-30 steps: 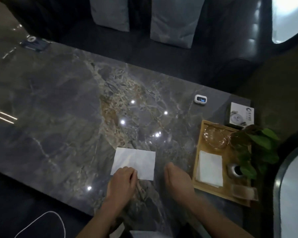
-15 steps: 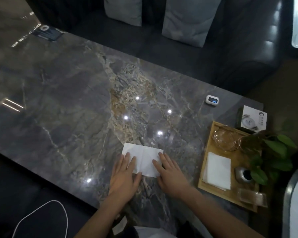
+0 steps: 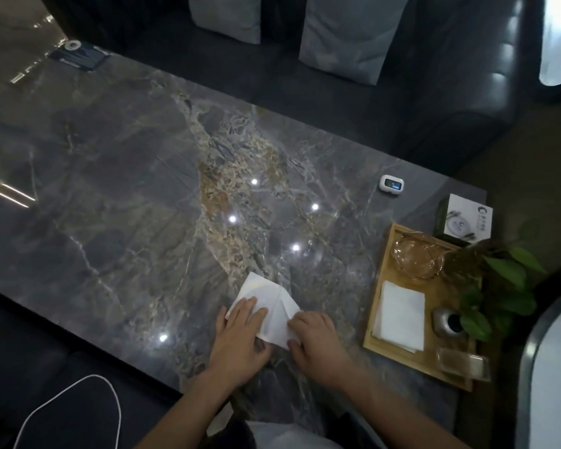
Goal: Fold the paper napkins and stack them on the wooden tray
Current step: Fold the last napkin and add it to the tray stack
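A white paper napkin [image 3: 266,298] lies on the dark marble table [image 3: 127,205] near its front edge, turned at an angle, with its right part raised in a fold. My left hand [image 3: 240,338] lies flat on the napkin's left side, fingers spread. My right hand [image 3: 316,341] pinches the napkin's right corner between thumb and fingers. To the right stands the wooden tray [image 3: 378,315], and a stack of folded white napkins [image 3: 400,315] rests on its left half.
The tray also holds a glass bowl [image 3: 416,254], a small grey pot [image 3: 447,322] with a green plant [image 3: 502,286] and a clear packet [image 3: 463,367]. Behind it sit a white box [image 3: 467,222] and a small white device [image 3: 392,183]. A dark sofa with grey cushions [image 3: 344,34] runs along the far side.
Both hands came onto the napkin and pressed it flat. Now the napkin is turned at an angle and my right hand has lifted its right part over.
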Tool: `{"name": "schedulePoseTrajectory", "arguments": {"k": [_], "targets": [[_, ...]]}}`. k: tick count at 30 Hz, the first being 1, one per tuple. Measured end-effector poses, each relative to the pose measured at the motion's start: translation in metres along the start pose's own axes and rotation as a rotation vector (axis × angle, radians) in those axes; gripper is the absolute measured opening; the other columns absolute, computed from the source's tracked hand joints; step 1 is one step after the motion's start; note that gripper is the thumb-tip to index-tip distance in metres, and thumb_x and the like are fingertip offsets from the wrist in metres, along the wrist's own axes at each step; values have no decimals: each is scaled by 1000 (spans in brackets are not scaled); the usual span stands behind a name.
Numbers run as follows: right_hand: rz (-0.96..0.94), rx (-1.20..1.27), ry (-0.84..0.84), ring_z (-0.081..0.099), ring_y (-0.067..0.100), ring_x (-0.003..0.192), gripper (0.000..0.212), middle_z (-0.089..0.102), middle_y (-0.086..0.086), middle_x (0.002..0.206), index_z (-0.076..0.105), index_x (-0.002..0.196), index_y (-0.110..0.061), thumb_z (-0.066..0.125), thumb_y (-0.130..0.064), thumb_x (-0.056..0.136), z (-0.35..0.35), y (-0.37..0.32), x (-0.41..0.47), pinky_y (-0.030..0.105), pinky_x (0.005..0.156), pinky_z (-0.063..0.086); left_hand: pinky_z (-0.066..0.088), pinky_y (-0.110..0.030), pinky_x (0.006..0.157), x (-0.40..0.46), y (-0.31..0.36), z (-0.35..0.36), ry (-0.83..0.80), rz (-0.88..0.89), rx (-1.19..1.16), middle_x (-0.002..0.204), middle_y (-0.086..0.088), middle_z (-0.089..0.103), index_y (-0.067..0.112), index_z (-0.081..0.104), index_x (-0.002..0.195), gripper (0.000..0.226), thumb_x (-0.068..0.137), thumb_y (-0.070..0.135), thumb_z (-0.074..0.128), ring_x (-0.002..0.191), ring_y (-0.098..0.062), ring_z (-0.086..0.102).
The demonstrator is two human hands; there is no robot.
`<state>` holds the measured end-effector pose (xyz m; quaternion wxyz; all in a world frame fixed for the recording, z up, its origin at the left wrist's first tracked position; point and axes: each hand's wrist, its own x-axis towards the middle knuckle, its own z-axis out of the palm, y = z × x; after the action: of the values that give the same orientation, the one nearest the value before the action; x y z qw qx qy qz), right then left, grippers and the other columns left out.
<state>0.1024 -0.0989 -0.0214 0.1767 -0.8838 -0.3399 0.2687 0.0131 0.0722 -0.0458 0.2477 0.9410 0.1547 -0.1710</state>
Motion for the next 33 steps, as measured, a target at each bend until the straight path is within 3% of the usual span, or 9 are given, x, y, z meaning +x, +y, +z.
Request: {"name": "schedulePoseTrajectory", "arguments": {"k": [5, 8, 10, 15, 17, 23, 27, 29, 33], "targets": [[213, 534, 4, 66, 11, 87, 21, 72, 1, 99, 72, 104, -16, 64, -26, 88, -30, -7, -12, 23, 79, 51, -3, -39, 120, 1, 16, -1, -70, 127, -110, 152, 9, 41, 34, 51, 140, 79, 69, 68, 60, 148, -14, 27], [290, 773, -12, 69, 9, 82, 17, 77, 5, 94, 76, 98, -13, 62, -19, 92, -48, -4, -15, 17, 74, 52, 32, -40, 116, -3, 31, -6, -45, 165, -382, 126, 13, 67, 32, 71, 117, 42, 77, 44, 65, 121, -4, 58], [332, 899, 11, 67, 11, 79, 21, 77, 10, 93, 78, 96, -11, 57, -16, 94, -59, -1, -18, 17, 71, 50, 55, -40, 90, -8, 43, -15, -38, 112, -541, 104, 12, 76, 29, 75, 106, 23, 85, 30, 67, 99, -2, 68], [399, 1141, 53, 59, 19, 72, 31, 67, 27, 81, 78, 94, -11, 49, -21, 97, -77, 5, -30, 27, 65, 44, 56, -25, 75, -14, 72, -32, -88, -59, -849, 86, 13, 78, 30, 79, 94, 15, 88, 17, 74, 84, -4, 71], [410, 1187, 63, 54, 22, 69, 33, 59, 21, 72, 77, 93, -9, 48, -23, 97, -81, 7, -33, 30, 63, 41, 54, -18, 68, -14, 78, -33, -115, -119, -900, 76, 15, 75, 26, 77, 86, 19, 85, 7, 75, 78, -4, 68], [459, 1198, 176, 58, 20, 72, 27, 65, 5, 80, 68, 114, -13, 49, -24, 99, -86, 22, -46, 35, 69, 46, 59, -25, 78, -20, 89, -36, -209, -163, -982, 107, 3, 76, 23, 65, 113, 44, 78, 3, 81, 97, -12, 73], [427, 956, 313, 64, 14, 103, 29, 67, -5, 113, 61, 124, -21, 55, -28, 96, -80, 30, -62, 29, 83, 55, 57, -15, 69, -26, 103, -40, -213, -99, -979, 110, 8, 70, 26, 57, 115, 53, 77, -5, 79, 89, 4, 71], [334, 819, 346, 58, 6, 110, 36, 61, -12, 122, 56, 129, -28, 59, -34, 93, -75, 35, -72, 24, 88, 53, 56, -14, 68, -28, 105, -40, -214, -78, -993, 111, 6, 69, 20, 54, 123, 60, 76, -7, 79, 88, 7, 70], [160, 722, 322, 43, 0, 126, 54, 47, -15, 139, 55, 127, -44, 64, -63, 77, -65, 41, -90, 22, 101, 42, 59, -25, 82, -29, 108, -40, -194, -58, -1012, 127, -1, 66, 21, 37, 146, 90, 73, -4, 84, 108, -7, 69]]}}
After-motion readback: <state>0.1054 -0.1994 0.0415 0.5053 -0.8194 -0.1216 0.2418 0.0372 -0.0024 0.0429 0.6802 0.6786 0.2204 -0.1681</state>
